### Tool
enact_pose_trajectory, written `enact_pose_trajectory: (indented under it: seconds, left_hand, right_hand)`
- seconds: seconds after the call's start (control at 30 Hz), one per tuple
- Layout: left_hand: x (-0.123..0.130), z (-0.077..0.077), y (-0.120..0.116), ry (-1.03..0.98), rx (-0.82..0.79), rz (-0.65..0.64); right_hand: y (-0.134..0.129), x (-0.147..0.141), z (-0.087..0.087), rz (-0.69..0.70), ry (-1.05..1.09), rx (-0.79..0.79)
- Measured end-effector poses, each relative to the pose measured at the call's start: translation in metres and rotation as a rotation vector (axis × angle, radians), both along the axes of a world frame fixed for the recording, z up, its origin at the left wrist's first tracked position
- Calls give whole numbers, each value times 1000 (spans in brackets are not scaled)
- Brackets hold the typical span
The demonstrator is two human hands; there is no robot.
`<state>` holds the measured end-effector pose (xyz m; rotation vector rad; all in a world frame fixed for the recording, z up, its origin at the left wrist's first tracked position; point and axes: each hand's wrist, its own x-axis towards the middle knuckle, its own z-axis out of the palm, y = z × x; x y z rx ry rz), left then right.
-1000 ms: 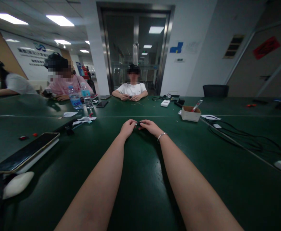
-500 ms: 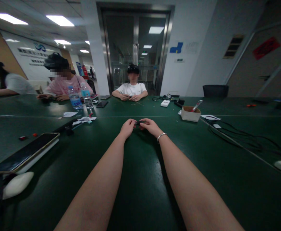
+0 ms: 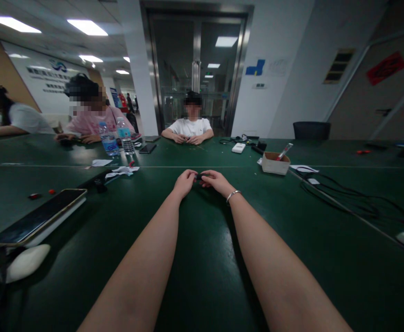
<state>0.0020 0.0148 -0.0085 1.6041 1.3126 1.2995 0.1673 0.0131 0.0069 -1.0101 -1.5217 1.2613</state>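
Both my hands are stretched out over the dark green table (image 3: pixel 202 258), close together near its middle seam. Between their fingertips is a small black object (image 3: pixel 199 177), too small to make out in detail. My left hand (image 3: pixel 185 183) pinches its left end, and my right hand (image 3: pixel 217 180), below which a silver bracelet circles the wrist, has its fingers closed on the right end. The undersides of the fingers are partly hidden.
At the left lie a phone (image 3: pixel 39 216) on a white box and a white rounded object (image 3: pixel 28 263). Two bottles (image 3: pixel 109 142) stand farther back. A small box (image 3: pixel 275 164) and black cables (image 3: pixel 354 196) are at the right. Three people sit across.
The whole view has shifted slightly. My hands stay in nearly the same place, with the small black object still between them.
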Motion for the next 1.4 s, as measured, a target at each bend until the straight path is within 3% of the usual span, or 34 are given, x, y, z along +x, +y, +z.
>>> enact_pose_trajectory:
  seconds: [0.23,1.4]
  left_hand:
    - [1,2,-3,-66,7,-31]
    - [0,-3,3,-23,37,-63]
  right_hand:
    - [0,1,-1,2,-1,-11]
    - [0,1,0,-6,3,-40]
